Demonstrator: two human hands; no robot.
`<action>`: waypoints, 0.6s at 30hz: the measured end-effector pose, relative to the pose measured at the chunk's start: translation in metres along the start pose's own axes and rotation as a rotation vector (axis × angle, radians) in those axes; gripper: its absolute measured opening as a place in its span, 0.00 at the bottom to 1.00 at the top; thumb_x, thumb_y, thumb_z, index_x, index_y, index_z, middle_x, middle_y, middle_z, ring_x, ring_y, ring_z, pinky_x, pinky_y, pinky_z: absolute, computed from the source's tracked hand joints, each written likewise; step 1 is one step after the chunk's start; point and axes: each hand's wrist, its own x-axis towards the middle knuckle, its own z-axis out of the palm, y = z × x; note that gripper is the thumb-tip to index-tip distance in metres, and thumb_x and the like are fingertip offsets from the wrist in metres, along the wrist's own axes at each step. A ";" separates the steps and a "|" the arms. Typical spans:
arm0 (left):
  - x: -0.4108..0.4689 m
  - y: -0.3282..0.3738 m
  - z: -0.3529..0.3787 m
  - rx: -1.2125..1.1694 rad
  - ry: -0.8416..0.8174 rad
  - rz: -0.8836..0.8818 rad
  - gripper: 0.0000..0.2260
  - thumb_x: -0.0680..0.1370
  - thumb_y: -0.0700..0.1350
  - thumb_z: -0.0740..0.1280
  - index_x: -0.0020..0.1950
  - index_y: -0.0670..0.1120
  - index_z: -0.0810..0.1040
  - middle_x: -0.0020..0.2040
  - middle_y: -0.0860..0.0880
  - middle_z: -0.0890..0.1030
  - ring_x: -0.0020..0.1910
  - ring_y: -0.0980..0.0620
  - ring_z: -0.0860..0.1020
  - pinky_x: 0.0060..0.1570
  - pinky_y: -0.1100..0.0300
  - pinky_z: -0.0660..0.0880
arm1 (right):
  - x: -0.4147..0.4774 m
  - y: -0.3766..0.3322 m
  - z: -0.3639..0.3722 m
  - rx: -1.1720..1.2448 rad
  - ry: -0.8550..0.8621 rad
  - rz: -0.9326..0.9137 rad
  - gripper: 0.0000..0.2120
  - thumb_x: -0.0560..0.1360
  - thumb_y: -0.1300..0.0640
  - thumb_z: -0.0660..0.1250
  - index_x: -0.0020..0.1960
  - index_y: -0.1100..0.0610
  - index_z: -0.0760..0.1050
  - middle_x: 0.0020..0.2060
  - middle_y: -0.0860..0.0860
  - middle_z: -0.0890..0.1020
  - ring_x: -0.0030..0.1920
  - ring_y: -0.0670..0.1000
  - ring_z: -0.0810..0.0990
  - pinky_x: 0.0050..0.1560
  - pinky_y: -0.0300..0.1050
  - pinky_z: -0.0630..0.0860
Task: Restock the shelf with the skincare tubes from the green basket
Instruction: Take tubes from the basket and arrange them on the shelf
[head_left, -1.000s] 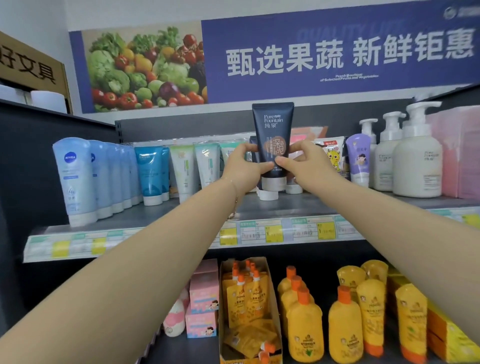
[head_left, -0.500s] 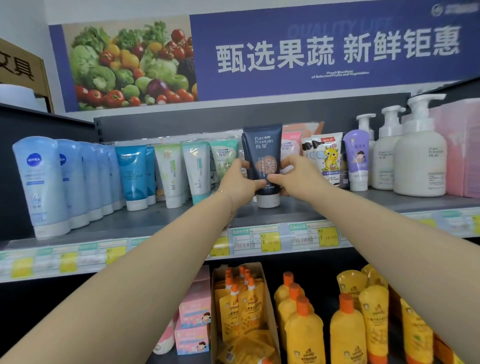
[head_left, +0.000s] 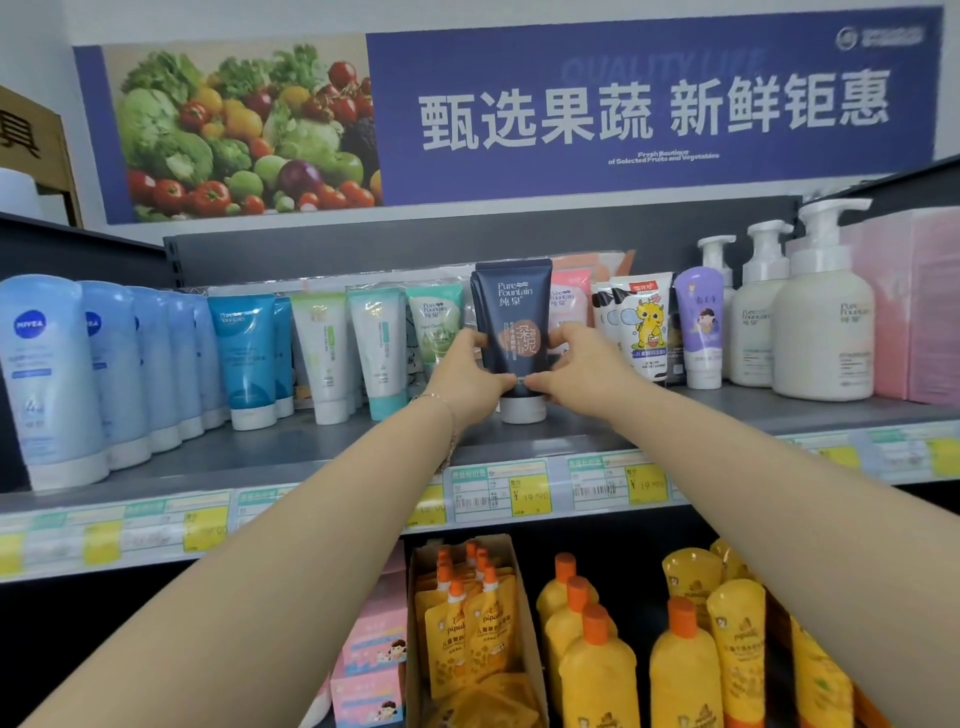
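Both arms are extended forward and up to the upper shelf (head_left: 311, 452), with the forearms converging. The left hand (head_left: 470, 371) and right hand (head_left: 584, 364) are placed on either side of a navy tube (head_left: 514, 312). The fingers of each hand are curled round the tube's sides at mid-height. Both thumbs are pressed on its lower front, tips nearly meeting. The tube is held upright with its pale cap (head_left: 523, 409) down on the shelf surface, between a green tube (head_left: 435, 325) and a pink tube (head_left: 569, 304).
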 end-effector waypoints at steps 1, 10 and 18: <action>0.001 0.000 0.000 0.009 -0.001 -0.002 0.21 0.74 0.38 0.72 0.62 0.49 0.66 0.56 0.40 0.79 0.56 0.43 0.79 0.60 0.46 0.76 | -0.001 0.000 0.000 -0.012 0.000 -0.004 0.20 0.70 0.55 0.76 0.56 0.54 0.69 0.47 0.57 0.82 0.50 0.59 0.81 0.54 0.58 0.78; 0.000 0.000 0.000 0.082 -0.004 -0.006 0.25 0.74 0.39 0.73 0.67 0.46 0.66 0.60 0.41 0.79 0.57 0.44 0.79 0.62 0.48 0.75 | -0.007 -0.005 -0.003 -0.118 0.019 -0.005 0.23 0.72 0.53 0.75 0.61 0.57 0.70 0.51 0.54 0.79 0.51 0.54 0.77 0.46 0.44 0.70; -0.002 0.000 0.000 0.107 -0.002 -0.030 0.27 0.74 0.40 0.72 0.69 0.46 0.64 0.63 0.41 0.76 0.60 0.43 0.77 0.64 0.47 0.73 | -0.006 -0.006 -0.002 -0.160 0.021 -0.015 0.19 0.73 0.52 0.74 0.57 0.57 0.70 0.47 0.53 0.78 0.46 0.52 0.76 0.34 0.41 0.67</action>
